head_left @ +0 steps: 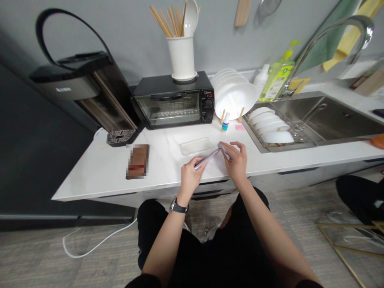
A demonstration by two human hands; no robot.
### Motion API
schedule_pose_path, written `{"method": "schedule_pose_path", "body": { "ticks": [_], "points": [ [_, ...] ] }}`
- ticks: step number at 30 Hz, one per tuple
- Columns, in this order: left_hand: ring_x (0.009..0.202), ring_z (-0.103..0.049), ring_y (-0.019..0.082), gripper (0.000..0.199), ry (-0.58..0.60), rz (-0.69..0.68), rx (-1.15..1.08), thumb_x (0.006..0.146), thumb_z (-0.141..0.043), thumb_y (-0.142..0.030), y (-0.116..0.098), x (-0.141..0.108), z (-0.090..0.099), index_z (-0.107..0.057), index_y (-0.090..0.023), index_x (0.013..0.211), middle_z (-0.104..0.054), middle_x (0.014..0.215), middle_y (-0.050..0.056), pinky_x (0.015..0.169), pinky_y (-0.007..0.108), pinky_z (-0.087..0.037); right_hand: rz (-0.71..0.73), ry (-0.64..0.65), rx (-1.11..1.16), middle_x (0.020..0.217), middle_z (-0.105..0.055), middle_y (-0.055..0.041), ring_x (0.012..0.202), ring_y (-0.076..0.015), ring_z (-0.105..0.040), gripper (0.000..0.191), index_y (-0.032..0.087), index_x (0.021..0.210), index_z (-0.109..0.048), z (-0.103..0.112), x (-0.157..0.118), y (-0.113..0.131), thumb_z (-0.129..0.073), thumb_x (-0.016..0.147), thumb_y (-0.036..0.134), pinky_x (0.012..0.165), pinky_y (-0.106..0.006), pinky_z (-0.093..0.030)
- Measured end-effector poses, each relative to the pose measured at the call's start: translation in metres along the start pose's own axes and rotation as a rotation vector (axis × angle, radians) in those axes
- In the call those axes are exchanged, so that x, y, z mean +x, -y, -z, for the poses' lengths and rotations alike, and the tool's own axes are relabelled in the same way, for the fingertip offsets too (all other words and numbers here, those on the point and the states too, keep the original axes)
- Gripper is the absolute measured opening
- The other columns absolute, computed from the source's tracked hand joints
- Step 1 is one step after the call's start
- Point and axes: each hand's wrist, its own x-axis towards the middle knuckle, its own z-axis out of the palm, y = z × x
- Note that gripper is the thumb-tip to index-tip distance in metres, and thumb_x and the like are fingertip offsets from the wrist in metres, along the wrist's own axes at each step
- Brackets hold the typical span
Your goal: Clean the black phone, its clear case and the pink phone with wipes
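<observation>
My left hand (190,176), with a dark watch on its wrist, is closed around one end of a thin, pale purple phone (207,159), seen nearly edge-on above the counter's front. My right hand (237,163) pinches a small grey cloth (224,151) against the phone's other end. Behind the phone lies a clear phone case (196,147). Farther back stand a small spray bottle (225,122) with a blue label and, beside it, a flat pink piece (239,127). A pixelated brown rectangular item (138,162) lies to the left.
On the white counter (162,160) stand a black drinks dispenser (102,96), a toaster oven (175,106) with a utensil holder (182,58) on top, and racked plates (235,98). Bowls (270,126) sit in the sink (336,116) at right. Another person's dark-clothed leg (360,200) shows far right.
</observation>
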Motion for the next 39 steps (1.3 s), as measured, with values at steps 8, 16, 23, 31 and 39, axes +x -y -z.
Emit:
{"method": "schedule_pose_path", "body": {
  "ticks": [8, 16, 23, 31, 39],
  "points": [
    [0.08, -0.076, 0.019, 0.012, 0.0, 0.01, 0.088, 0.093, -0.068, -0.019, 0.001, 0.0, 0.0, -0.076, -0.021, 0.102, -0.081, 0.088, 0.003, 0.074, 0.025, -0.054, 0.126, 0.087, 0.158, 0.138, -0.075, -0.0031, 0.129, -0.0294, -0.061, 0.049, 0.03, 0.142, -0.07, -0.018, -0.027, 0.062, -0.058, 0.099, 0.009, 0.108, -0.056, -0.055],
    [0.074, -0.074, 0.019, 0.016, 0.018, 0.004, 0.144, 0.091, -0.062, -0.012, 0.001, 0.0, 0.003, -0.074, -0.019, 0.099, -0.079, 0.083, 0.003, 0.07, 0.026, -0.051, 0.2, 0.088, 0.178, 0.138, -0.075, -0.0013, 0.129, -0.0291, -0.061, 0.054, 0.03, 0.145, -0.067, -0.019, -0.033, 0.071, -0.058, 0.097, 0.005, 0.108, -0.054, -0.056],
    [0.087, -0.077, 0.018, 0.015, 0.017, 0.004, -0.011, 0.094, -0.074, -0.028, -0.002, 0.0, 0.0, -0.077, -0.022, 0.107, -0.083, 0.1, 0.003, 0.078, 0.024, -0.053, 0.071, 0.059, 0.023, 0.136, -0.076, -0.0044, 0.125, -0.031, -0.059, 0.043, 0.026, 0.137, -0.072, 0.001, -0.004, 0.005, -0.059, 0.099, 0.011, 0.108, -0.056, -0.052],
    [0.087, -0.077, 0.019, 0.015, 0.018, 0.007, 0.004, 0.095, -0.073, -0.029, -0.002, 0.0, 0.0, -0.077, -0.023, 0.107, -0.083, 0.1, 0.003, 0.079, 0.025, -0.055, 0.055, 0.03, 0.017, 0.137, -0.076, -0.005, 0.121, -0.031, -0.061, 0.042, 0.027, 0.138, -0.072, -0.001, -0.005, 0.011, -0.059, 0.101, 0.013, 0.105, -0.056, -0.055],
    [0.081, -0.077, 0.023, 0.018, 0.027, -0.04, 0.157, 0.091, -0.06, -0.011, 0.001, -0.001, 0.004, -0.074, -0.019, 0.098, -0.081, 0.088, 0.007, 0.074, 0.028, -0.055, 0.198, 0.084, 0.199, 0.137, -0.076, -0.0024, 0.126, -0.0284, -0.063, 0.051, 0.028, 0.145, -0.067, -0.022, -0.036, 0.083, -0.056, 0.1, 0.008, 0.105, -0.052, -0.06]
  ]
}}
